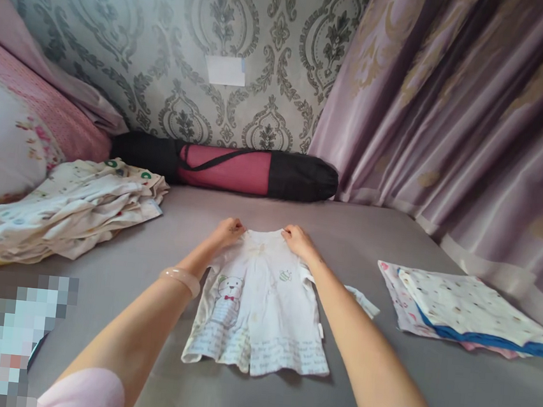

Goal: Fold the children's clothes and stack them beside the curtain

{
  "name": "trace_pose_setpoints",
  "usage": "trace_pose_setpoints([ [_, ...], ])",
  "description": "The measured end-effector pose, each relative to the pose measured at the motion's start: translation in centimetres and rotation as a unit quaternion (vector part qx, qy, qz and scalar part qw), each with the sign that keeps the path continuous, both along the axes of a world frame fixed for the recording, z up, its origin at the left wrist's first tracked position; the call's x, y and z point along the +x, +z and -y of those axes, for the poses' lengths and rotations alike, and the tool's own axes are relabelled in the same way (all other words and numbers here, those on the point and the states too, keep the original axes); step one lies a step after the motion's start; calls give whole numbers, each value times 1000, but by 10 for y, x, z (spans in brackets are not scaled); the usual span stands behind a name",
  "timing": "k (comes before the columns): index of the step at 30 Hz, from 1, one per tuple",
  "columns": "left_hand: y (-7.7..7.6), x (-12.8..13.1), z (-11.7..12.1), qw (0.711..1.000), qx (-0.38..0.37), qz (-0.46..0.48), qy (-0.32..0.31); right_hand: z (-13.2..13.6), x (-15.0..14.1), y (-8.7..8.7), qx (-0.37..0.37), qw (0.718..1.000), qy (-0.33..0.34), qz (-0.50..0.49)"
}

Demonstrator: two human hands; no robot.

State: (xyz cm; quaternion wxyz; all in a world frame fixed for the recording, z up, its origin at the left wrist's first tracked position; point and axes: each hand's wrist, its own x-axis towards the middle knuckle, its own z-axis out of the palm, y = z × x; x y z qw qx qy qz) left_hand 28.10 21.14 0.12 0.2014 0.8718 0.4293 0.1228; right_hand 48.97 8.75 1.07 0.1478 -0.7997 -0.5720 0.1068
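In the middle of my view lies a small white shirt (259, 305), spread out on a grey bed (359, 237) with its neckline towards the top of the frame and its printed hem towards the bottom. I have the left hand (230, 230) and the right hand (297, 239) at opposite ends of that neckline. The fingers of each look drawn together in a narrow pinch on the cloth at the shoulder; how hard they press, I cannot tell.

I judge the shirt to be very light and soft, most likely thin cotton, with no stiffness of its own. The hem ripples where it lies, so I would expect it to sag and crease as soon as only one point is held. It should not be slippery, nor fragile in ordinary handling, though a sharp tug could stretch the collar.

For a hold, the two shoulder points suit me best: they are far enough apart to keep the neckline straight, and the seams there are probably firmer than the body. The two hem corners would be my other choice, taken lightly between fingertip and thumb. I would avoid gripping mid-panel around the bear print (228, 298), since that would only bunch the fabric.
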Motion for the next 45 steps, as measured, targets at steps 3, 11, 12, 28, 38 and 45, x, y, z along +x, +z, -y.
trace_pose_setpoints([
  [3,-8,0,9,999,42,-4,27,4,-7,-7,22,999,-33,24],
  [11,-9,-5,26,988,142,-51,41,12,-11,-19,79,993,-43,77],
  [12,-9,-6,26,988,142,-49,43,12,-11,-20,82,993,-44,77],
  [28,13,4,26,977,130,-155,61,22,9,27,14,999,-9,-28],
  [38,9,64,84,981,136,21,-134,159,71,58,59,928,-219,-295],
  [45,-28,105,114,965,139,97,-198,179,59,42,-39,940,-200,-272],
])
